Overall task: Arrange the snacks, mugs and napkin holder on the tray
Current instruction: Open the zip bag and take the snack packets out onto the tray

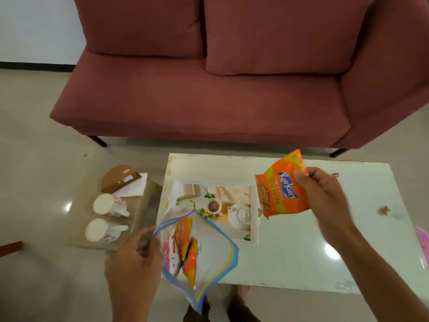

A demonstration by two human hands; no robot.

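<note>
Currently the right hand (325,198) is clamping its fingers on the upright orange foil snack packet (282,191), just right of the white printed tray (255,231). The left hand (132,263) is gripping a clear zip bag (216,252).

zip bag (209,249) overhanging tray (254,219), table (301,252) right bare

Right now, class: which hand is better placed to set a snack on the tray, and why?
Right. The right hand grips the orange packet near the tray's right edge; the left hand holds the zip bag.

White table (301,252) bears the tray (254,231); glass side table (148,205) bears 2 mugs (109,205), napkin holder (119,180).
</note>
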